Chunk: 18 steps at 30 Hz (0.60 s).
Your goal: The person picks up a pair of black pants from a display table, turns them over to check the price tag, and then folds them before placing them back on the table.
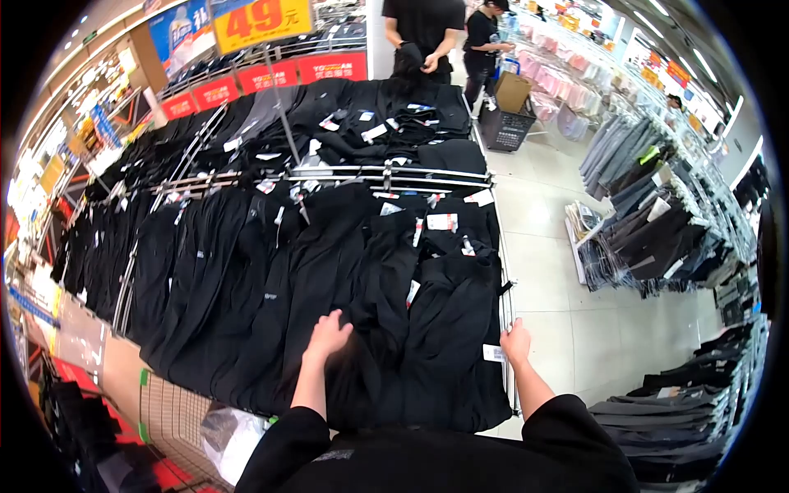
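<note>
Black trousers (320, 246) lie spread across the desk (508, 308) before you.
Your left hand (330, 335) is over them, your right hand (516, 342) beside a white tag (493, 353) — fingers bent, but whether either grips cannot be told.

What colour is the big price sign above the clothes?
Yellow price sign with red numerals, clearest in the head view.

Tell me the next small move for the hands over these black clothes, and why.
I'd probably bring the right hand inward to the near right edge of the black clothes. It is out by the metal rail, just beside a white tag, while the left hand is over the pile.
</note>
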Tool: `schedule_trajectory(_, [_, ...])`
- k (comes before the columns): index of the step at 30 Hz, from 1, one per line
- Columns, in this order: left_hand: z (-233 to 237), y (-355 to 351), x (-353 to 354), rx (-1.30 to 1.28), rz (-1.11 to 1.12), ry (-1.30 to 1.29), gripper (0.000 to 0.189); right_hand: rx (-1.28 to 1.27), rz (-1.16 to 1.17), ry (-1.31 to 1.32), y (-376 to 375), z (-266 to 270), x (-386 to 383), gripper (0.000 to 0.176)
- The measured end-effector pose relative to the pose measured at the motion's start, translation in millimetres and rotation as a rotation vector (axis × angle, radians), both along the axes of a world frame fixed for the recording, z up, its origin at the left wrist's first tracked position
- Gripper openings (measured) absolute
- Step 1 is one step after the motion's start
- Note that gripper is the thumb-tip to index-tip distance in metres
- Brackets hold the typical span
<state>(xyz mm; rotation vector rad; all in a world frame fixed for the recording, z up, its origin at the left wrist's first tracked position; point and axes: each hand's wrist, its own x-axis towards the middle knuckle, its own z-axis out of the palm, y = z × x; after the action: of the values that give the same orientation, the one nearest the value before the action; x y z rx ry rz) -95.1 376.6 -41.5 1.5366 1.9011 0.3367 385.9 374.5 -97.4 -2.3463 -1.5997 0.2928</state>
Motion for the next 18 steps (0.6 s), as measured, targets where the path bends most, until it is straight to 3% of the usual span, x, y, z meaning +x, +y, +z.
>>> schedule_trajectory(3, [-20, 11, 31, -0.046, -0.127, 0.059, 0.077, -0.029, -0.024, -0.001, -2, -2, -1, 0.031])
schedule_trajectory(6, [-63, 13, 58, -0.29, -0.279, 0.104, 0.09, 0.008, 0.0, 0.031, -3, -2, -2, 0.032])
schedule_trajectory(7, [-94, 2, 63, -0.237, -0.321, 0.153, 0.091, 0.009, -0.014, 0.034, -3, 4, -5, 0.032])
schedule_trajectory(9, [-99, -22, 79, -0.132, -0.349, 0.391, 0.09, -0.064, -0.055, 0.031, -4, 22, -13, 0.031])
schedule_trajectory(11, [-110, -38, 87, 0.034, -0.325, 0.46, 0.089, -0.04, -0.054, 0.033, -5, 18, -10, 0.03])
schedule_trajectory(15, [-118, -44, 80, 0.188, -0.278, 0.367, 0.072, -0.016, -0.05, 0.026, -3, 8, -8, 0.029])
schedule_trajectory(16, [-116, -46, 81, 0.273, -0.239, 0.329, 0.055, -0.02, -0.055, 0.032, -3, 7, -8, 0.029])
schedule_trajectory(18, [-112, -42, 77, 0.272, -0.231, 0.303, 0.049, 0.009, -0.032, 0.053, -3, 4, -6, 0.029])
